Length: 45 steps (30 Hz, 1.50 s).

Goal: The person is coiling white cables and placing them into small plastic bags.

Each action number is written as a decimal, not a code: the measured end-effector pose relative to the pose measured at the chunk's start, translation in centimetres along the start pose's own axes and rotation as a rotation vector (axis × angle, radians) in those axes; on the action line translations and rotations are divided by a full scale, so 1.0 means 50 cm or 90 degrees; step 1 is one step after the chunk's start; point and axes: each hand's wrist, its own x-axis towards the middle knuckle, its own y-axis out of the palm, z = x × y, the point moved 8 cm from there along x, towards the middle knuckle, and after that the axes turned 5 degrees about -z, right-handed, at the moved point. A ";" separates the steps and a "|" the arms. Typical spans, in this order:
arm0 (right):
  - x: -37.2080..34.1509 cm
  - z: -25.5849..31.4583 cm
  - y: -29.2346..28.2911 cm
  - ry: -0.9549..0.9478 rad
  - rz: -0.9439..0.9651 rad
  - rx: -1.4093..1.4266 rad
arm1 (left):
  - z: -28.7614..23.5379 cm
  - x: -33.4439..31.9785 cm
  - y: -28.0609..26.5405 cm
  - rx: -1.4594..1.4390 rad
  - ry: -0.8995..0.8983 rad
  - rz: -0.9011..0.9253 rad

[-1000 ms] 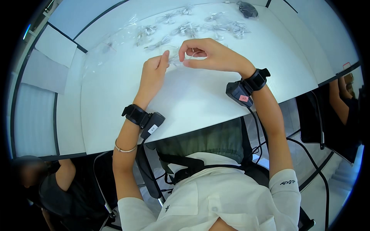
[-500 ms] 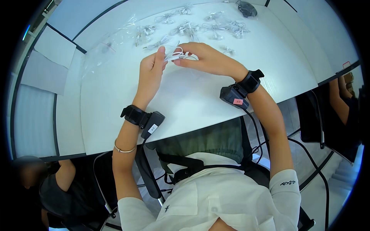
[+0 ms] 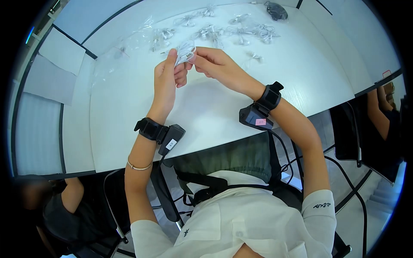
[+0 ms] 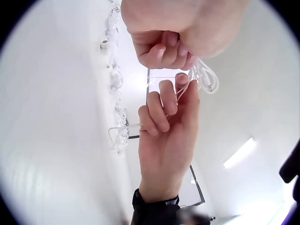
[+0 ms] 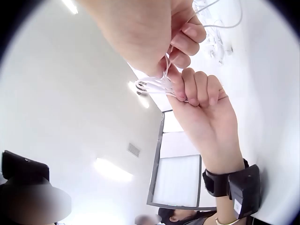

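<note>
A looped bundle of thin white cable [image 3: 185, 52] is held up above the table in both hands. My left hand [image 3: 165, 79] grips it between thumb and curled fingers, with the loops standing out past the thumb. Close beside it, my right hand [image 3: 223, 69] pinches a strand between thumb and forefinger. In the left wrist view the cable loops [image 4: 208, 79] show between the two hands, and a loose length trails past the right hand's other fingers. The right wrist view shows the coil [image 5: 152, 86] sticking out from the left hand's [image 5: 206, 108] bent fingers.
Several bundled white cables [image 3: 208, 32] lie across the back of the white table [image 3: 206, 112]. A small one [image 3: 254, 56] sits apart, right of the hands. Clear plastic bags [image 3: 114, 58] are at the left, a dark pouch [image 3: 276, 10] at the back right. Upright panels border the table.
My right hand has moved left and closer to the left hand, its fingers closing on the cable. The cable loops now sit gathered higher, above the left thumb. My left hand has shifted slightly left.
</note>
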 end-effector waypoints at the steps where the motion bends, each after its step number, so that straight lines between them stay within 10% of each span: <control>1: 0.001 -0.001 -0.001 -0.036 -0.007 -0.017 | 0.001 0.001 0.000 0.000 -0.003 -0.001; 14: -0.005 0.033 -0.013 -0.147 -0.072 -0.320 | 0.049 0.002 0.015 -0.218 -0.137 0.128; 29: -0.007 0.049 -0.031 -0.226 -0.115 -0.457 | 0.037 0.003 -0.002 -0.069 -0.100 0.012; 45: 0.004 0.028 -0.070 -0.080 0.059 -0.249 | 0.003 -0.015 0.016 0.178 0.013 0.108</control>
